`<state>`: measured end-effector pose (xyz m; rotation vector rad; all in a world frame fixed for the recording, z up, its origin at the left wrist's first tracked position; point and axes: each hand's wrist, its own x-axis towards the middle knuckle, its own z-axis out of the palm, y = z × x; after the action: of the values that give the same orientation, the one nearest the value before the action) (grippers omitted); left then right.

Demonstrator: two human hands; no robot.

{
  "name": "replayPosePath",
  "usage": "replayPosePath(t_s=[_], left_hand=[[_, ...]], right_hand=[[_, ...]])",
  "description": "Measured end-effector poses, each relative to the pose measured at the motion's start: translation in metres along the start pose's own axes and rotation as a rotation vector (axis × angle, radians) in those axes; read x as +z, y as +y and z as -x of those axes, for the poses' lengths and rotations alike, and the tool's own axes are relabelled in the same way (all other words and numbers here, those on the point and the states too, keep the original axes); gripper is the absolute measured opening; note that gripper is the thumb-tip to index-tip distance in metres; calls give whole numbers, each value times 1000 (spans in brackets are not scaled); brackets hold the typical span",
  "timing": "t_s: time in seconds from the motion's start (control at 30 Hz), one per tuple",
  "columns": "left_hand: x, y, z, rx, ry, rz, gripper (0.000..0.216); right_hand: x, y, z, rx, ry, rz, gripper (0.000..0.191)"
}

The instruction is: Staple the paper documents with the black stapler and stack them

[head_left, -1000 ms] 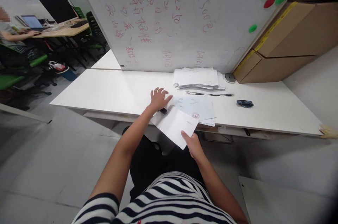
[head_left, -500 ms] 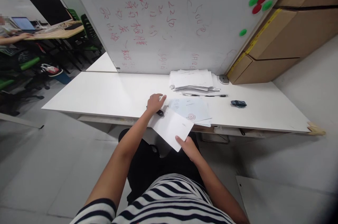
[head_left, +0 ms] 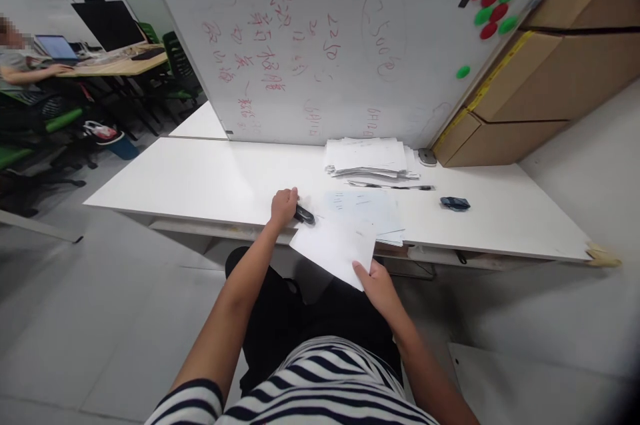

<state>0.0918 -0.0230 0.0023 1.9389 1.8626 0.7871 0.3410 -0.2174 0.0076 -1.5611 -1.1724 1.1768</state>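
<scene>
My left hand is closed round a small black object, perhaps a stapler, at the near edge of the white table. My right hand pinches the lower corner of a white sheet of paper, which hangs over the table's front edge. Beyond that sheet, several printed sheets lie flat on the table.
A paper stack lies at the foot of a whiteboard with red writing. A pen, a small dark object and a mouse lie to the right. Cardboard boxes stand at the right. A person works at far left.
My left hand went from spread flat on the table to closed round the black object. The sheet in my right hand shifted slightly right.
</scene>
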Motion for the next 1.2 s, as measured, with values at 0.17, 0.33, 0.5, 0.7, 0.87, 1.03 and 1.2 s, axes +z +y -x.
replayPosePath(t_s=[0.17,0.33,0.5,0.7,0.87,1.03,1.2], left_hand=[[0,0,0,-166,160,-19,61],[-1,1,2,-256,305,-105,60],[1,-2,1,-230,287,-105,56],[-1,0,2,-268,260,-114,47],[-1,1,0,-262,254,-118,46],[2,-2,-3,-258,298,-167,45],[2,-4,-4,-261,307,-169,43]], right_hand=[[-35,-2,1,26,136,-9,45],[-49,13,-7,83,168,-20,51],[-49,11,-6,34,114,-152,54],[-53,17,-6,58,117,-48,54],[-73,27,-19,68,121,-222,51],[-107,13,-78,28,171,-103,52],[-112,-3,-124,44,276,784,57]])
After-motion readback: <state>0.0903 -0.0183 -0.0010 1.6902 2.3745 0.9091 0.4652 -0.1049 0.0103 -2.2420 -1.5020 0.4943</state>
